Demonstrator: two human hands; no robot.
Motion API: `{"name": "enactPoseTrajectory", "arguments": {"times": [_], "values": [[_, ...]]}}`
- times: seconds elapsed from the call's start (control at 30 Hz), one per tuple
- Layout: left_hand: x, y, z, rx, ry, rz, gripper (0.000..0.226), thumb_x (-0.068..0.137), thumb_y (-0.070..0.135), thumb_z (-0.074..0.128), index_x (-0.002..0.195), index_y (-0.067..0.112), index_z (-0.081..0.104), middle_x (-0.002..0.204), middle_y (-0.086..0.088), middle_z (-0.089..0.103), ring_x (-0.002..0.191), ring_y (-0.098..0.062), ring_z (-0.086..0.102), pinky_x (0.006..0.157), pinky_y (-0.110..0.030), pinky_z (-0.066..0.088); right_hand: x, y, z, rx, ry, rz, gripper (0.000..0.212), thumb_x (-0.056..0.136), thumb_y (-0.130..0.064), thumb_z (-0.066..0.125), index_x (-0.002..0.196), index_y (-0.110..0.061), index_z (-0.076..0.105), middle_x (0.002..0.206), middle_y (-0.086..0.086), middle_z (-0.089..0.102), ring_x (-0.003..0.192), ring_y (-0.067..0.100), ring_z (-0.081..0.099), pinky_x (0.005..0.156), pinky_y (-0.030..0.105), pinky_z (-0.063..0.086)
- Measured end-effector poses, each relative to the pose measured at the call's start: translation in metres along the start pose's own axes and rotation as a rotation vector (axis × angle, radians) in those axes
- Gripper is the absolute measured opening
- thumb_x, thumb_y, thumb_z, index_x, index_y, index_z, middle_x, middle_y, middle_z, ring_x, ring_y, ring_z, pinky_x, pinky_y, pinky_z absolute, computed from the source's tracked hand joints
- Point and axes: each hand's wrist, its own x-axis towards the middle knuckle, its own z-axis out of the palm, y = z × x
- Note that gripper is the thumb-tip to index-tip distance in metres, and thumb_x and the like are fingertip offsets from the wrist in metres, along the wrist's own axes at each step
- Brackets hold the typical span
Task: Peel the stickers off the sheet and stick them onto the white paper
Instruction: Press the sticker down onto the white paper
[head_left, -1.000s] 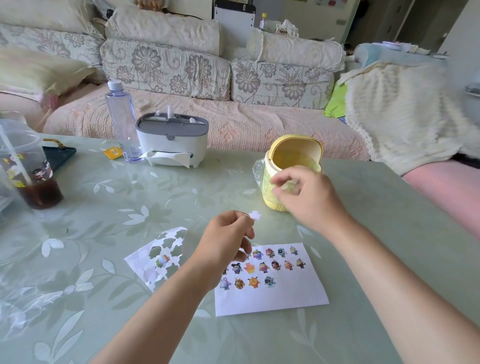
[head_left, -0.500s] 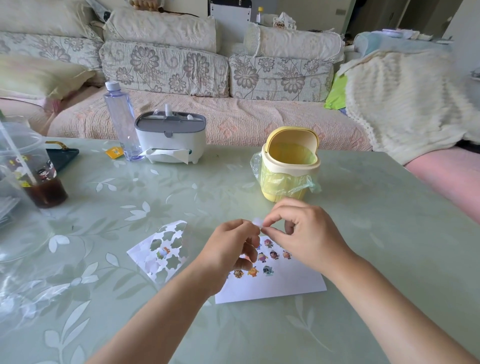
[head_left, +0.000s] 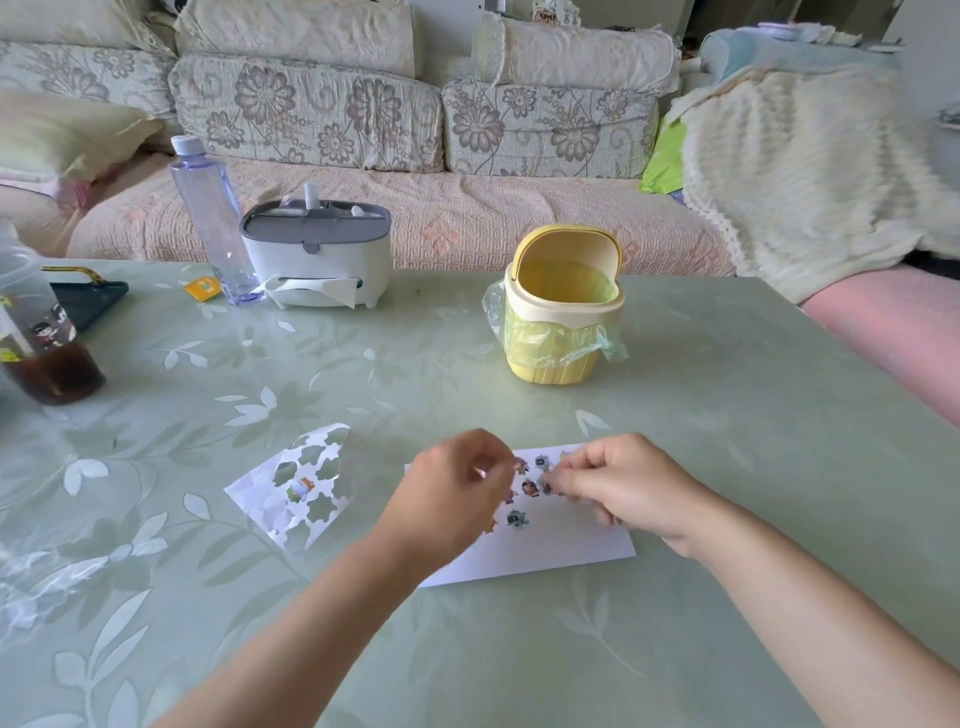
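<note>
The white paper (head_left: 550, 551) lies flat on the table in front of me, with several small cartoon stickers (head_left: 530, 488) stuck on its upper half. My left hand (head_left: 452, 499) hovers over the paper's left part, fingers curled, pinching a tiny pale scrap (head_left: 480, 473). My right hand (head_left: 628, 488) is over the paper's upper right and pinches a small sticker (head_left: 551, 480) at its fingertips, low over the paper; motion blur hides the detail. The sticker sheet (head_left: 270, 506), full of cut-out holes, lies to the left with one sticker (head_left: 300, 489) on it.
A yellow mini bin (head_left: 558, 358) with a bag liner stands behind the paper. Further back left are a tissue box (head_left: 317, 254) and a water bottle (head_left: 210, 218). A cup of dark drink (head_left: 49, 358) is at the left edge. Clear plastic wrap (head_left: 36, 582) lies at the near left.
My right hand came back from the bin to meet my left hand. The two hands have since pulled apart and dropped lower over the paper.
</note>
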Motion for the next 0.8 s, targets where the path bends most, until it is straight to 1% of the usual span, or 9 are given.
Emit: {"name": "enactPoseTrajectory", "arguments": {"times": [0.07, 0.13, 0.2, 0.3, 0.37, 0.47, 0.53, 0.63, 0.8], "values": [[0.000, -0.017, 0.005, 0.414, 0.036, 0.244, 0.016, 0.093, 0.023, 0.060, 0.102, 0.033, 0.069, 0.101, 0.018, 0.063, 0.094, -0.003, 0.058, 0.077, -0.019, 0.046, -0.003, 0.009, 0.000, -0.006, -0.085, 0.092, 0.019, 0.088, -0.028, 0.076, 0.078, -0.014, 0.068, 0.050, -0.012, 0.056, 0.043, 0.011, 0.040, 0.042, 0.021, 0.025], [0.001, -0.028, 0.008, 0.628, -0.011, 0.324, 0.027, 0.092, 0.035, 0.059, 0.118, 0.034, 0.066, 0.121, 0.018, 0.058, 0.112, -0.009, 0.048, 0.086, -0.019, 0.034, -0.003, 0.016, 0.003, -0.031, -0.090, 0.109, 0.023, 0.088, -0.027, 0.077, 0.072, -0.016, 0.063, 0.040, -0.012, 0.046, 0.039, 0.010, 0.037, 0.042, 0.021, 0.023], [0.001, -0.035, 0.010, 0.764, -0.072, 0.347, 0.042, 0.089, 0.048, 0.050, 0.127, 0.035, 0.060, 0.134, 0.017, 0.051, 0.123, -0.011, 0.041, 0.093, -0.022, 0.028, 0.001, 0.020, 0.008, -0.057, -0.064, 0.101, 0.027, 0.088, -0.026, 0.077, 0.068, -0.016, 0.062, 0.044, -0.008, 0.044, 0.039, 0.011, 0.036, 0.041, 0.018, 0.026], [0.002, -0.040, 0.010, 0.795, -0.111, 0.334, 0.046, 0.091, 0.054, 0.048, 0.133, 0.036, 0.055, 0.140, 0.018, 0.044, 0.129, -0.010, 0.036, 0.104, -0.025, 0.027, 0.008, 0.023, 0.012, -0.084, -0.064, 0.086, 0.032, 0.089, -0.023, 0.075, 0.065, -0.012, 0.057, 0.053, -0.002, 0.038, 0.041, 0.014, 0.031, 0.041, 0.016, 0.027], [0.003, -0.042, 0.010, 0.797, -0.111, 0.336, 0.044, 0.093, 0.052, 0.051, 0.134, 0.036, 0.054, 0.141, 0.018, 0.042, 0.131, -0.010, 0.035, 0.106, -0.025, 0.027, 0.010, 0.024, 0.013, -0.105, -0.062, 0.082, 0.032, 0.089, -0.023, 0.074, 0.066, -0.013, 0.055, 0.055, 0.000, 0.032, 0.044, 0.017, 0.025, 0.043, 0.019, 0.023], [0.004, -0.043, 0.010, 0.808, -0.127, 0.324, 0.051, 0.088, 0.057, 0.043, 0.132, 0.036, 0.056, 0.139, 0.018, 0.044, 0.130, -0.010, 0.036, 0.105, -0.026, 0.028, 0.015, 0.026, 0.014, -0.158, -0.064, 0.068, 0.036, 0.089, -0.023, 0.072, 0.064, -0.014, 0.049, 0.055, -0.001, 0.027, 0.046, 0.017, 0.023, 0.049, 0.024, 0.021], [0.003, -0.042, 0.009, 0.807, -0.132, 0.325, 0.056, 0.085, 0.059, 0.038, 0.132, 0.036, 0.056, 0.138, 0.017, 0.045, 0.129, -0.011, 0.037, 0.104, -0.027, 0.029, 0.017, 0.026, 0.015, -0.213, -0.056, 0.068, 0.031, 0.089, -0.025, 0.072, 0.066, -0.014, 0.055, 0.057, 0.000, 0.034, 0.044, 0.017, 0.028, 0.050, 0.024, 0.026], [0.004, -0.042, 0.009, 0.822, -0.139, 0.333, 0.050, 0.091, 0.057, 0.046, 0.135, 0.036, 0.054, 0.140, 0.017, 0.043, 0.131, -0.010, 0.035, 0.106, -0.026, 0.028, 0.019, 0.026, 0.016, -0.262, -0.038, 0.065, 0.030, 0.089, -0.028, 0.072, 0.069, -0.008, 0.063, 0.056, -0.003, 0.042, 0.044, 0.016, 0.034, 0.049, 0.021, 0.031], [0.002, -0.041, 0.010, 0.841, -0.143, 0.332, 0.052, 0.091, 0.059, 0.045, 0.137, 0.036, 0.051, 0.143, 0.017, 0.041, 0.133, -0.011, 0.034, 0.107, -0.027, 0.024, 0.018, 0.028, 0.023, -0.387, 0.048, 0.032, 0.021, 0.087, -0.029, 0.071, 0.085, -0.008, 0.074, 0.066, -0.006, 0.059, 0.050, 0.012, 0.045, 0.048, 0.018, 0.036]]}}
